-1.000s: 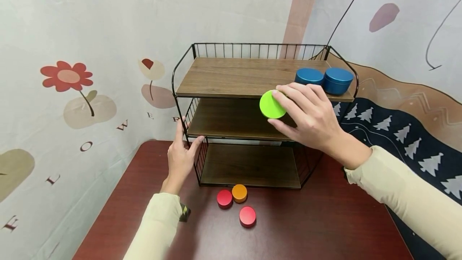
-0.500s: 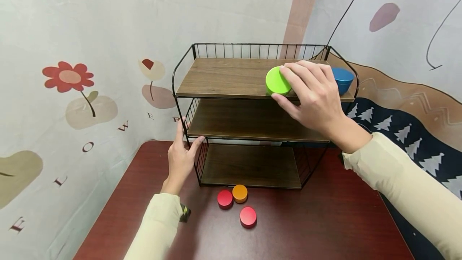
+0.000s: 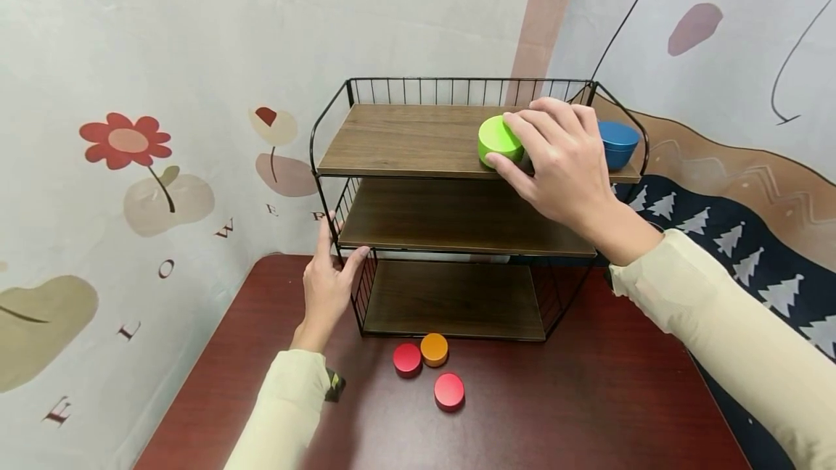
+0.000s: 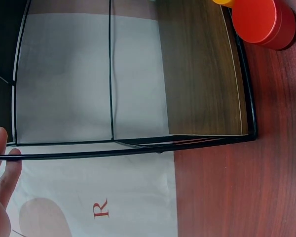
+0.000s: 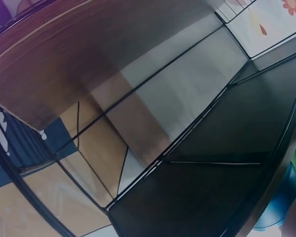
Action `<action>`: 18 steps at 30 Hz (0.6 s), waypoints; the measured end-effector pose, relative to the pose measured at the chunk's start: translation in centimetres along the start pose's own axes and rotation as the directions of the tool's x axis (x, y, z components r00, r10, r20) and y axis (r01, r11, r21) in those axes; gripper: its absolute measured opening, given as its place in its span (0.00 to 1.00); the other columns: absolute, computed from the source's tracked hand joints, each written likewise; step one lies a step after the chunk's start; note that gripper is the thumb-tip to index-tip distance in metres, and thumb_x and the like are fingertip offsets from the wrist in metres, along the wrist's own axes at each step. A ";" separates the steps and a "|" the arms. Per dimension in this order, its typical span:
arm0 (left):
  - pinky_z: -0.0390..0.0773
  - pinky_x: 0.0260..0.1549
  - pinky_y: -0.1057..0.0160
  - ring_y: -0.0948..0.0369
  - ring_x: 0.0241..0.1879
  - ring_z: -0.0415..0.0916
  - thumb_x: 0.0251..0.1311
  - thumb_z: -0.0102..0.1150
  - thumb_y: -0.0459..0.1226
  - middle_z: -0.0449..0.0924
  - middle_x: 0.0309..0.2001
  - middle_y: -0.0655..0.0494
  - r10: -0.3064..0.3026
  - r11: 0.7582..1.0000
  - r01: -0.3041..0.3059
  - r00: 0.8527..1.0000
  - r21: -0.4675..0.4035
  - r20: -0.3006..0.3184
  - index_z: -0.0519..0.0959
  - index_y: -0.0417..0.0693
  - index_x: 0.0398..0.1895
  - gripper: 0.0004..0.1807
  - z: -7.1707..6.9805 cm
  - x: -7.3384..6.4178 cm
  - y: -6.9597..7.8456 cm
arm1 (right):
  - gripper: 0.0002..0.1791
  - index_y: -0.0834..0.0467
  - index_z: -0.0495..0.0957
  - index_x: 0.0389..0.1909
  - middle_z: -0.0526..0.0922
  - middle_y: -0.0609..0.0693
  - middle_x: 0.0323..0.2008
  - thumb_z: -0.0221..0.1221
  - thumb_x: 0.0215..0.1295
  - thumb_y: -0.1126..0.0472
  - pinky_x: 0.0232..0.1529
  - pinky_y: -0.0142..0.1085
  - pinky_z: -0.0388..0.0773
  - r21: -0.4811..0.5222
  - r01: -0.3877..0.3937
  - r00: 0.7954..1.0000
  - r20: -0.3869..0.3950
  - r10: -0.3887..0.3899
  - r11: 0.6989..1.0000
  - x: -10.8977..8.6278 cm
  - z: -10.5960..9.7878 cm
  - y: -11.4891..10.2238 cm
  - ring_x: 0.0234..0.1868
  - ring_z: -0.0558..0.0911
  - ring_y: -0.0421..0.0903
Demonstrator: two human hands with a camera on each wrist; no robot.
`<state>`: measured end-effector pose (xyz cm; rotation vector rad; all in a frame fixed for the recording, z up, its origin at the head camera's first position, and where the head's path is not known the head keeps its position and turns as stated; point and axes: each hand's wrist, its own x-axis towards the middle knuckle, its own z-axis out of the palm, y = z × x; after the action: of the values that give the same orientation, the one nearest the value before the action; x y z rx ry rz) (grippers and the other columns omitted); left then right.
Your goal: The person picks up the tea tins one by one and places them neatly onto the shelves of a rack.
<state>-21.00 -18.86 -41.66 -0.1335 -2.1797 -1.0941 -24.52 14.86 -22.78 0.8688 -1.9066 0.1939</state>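
My right hand (image 3: 508, 139) grips a lime-green round tin (image 3: 493, 135) at the front of the top shelf of a black wire rack (image 3: 418, 165) with three wooden shelves. A blue tin (image 3: 619, 142) stands on that shelf just right of the hand; a second one is hidden behind my fingers. My left hand (image 3: 334, 267) rests with straight fingers (image 4: 1, 170) against the rack's left front post at middle-shelf height. In the right wrist view only the rack's underside and a blue tin (image 5: 281, 202) show.
Two red tins (image 3: 407, 359) (image 3: 448, 392) and an orange tin (image 3: 434, 349) lie on the dark red table (image 3: 588, 397) in front of the rack. A wall with flower prints is behind and to the left. A dark tree-patterned cloth (image 3: 731, 238) lies to the right.
My right hand has carried the green tin up from in front of the middle shelf to the top shelf, beside the blue tins. The left hand has not moved.
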 end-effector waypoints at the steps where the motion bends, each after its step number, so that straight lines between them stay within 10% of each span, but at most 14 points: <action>1: 0.66 0.29 0.58 0.57 0.20 0.66 0.61 0.69 0.44 0.77 0.62 0.60 -0.001 1.000 0.001 1.000 0.001 0.000 0.55 0.65 0.79 0.45 0.0 0.0 0.0 | 0.29 0.65 0.80 0.55 0.84 0.62 0.48 0.56 0.71 0.44 0.52 0.57 0.63 -0.006 -0.008 1.000 0.015 0.008 1.000 0.0 0.0 0.0 0.57 0.74 0.60; 18: 0.66 0.30 0.60 0.58 0.21 0.68 0.61 0.69 0.44 0.77 0.62 0.60 -0.004 1.000 0.004 1.000 0.002 -0.005 0.55 0.65 0.79 0.46 -0.2 -0.1 0.3 | 0.28 0.64 0.80 0.54 0.84 0.62 0.47 0.58 0.69 0.43 0.57 0.57 0.60 0.002 -0.090 0.992 0.091 0.089 0.996 0.1 0.0 0.0 0.63 0.71 0.59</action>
<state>-20.73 -18.78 -41.41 -0.1253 -2.1775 -1.0930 -24.50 14.82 -22.67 0.8090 -2.0325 0.2179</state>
